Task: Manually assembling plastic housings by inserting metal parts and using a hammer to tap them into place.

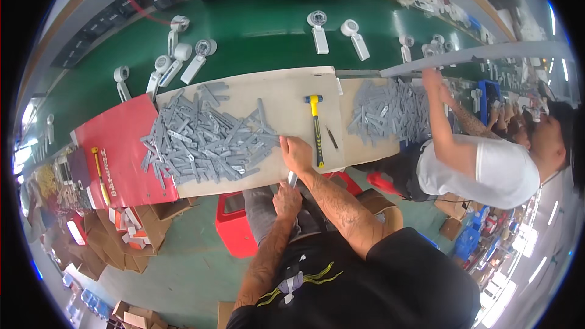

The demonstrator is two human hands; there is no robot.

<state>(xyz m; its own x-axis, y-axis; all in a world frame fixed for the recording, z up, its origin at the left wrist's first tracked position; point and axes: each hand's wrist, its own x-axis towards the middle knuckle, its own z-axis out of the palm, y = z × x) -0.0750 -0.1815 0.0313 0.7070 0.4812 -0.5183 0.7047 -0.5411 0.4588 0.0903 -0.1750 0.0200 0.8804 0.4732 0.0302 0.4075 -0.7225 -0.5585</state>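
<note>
My left hand (286, 201) is closed around the lower end of a grey strip (292, 178) at the table's front edge, above my lap. Just above it, my right hand (297, 154) is curled at the strip's other end; its fingertips are partly hidden. To the left of my hands lies a large heap of flat grey strips (207, 137), loosely piled on the cardboard-covered table (286, 88). A mallet with a yellow and black handle (317, 128) rests to the right of my right hand, and a thin dark pen-like tool (332, 138) lies beside it.
A second heap of grey strips (390, 111) lies farther right, before a co-worker in a white shirt (487, 170). Another yellow tool (99, 173) sits on the red sheet (122, 146). White handheld devices (317, 33) stand on the green surface beyond. Red stools (233, 231) are below.
</note>
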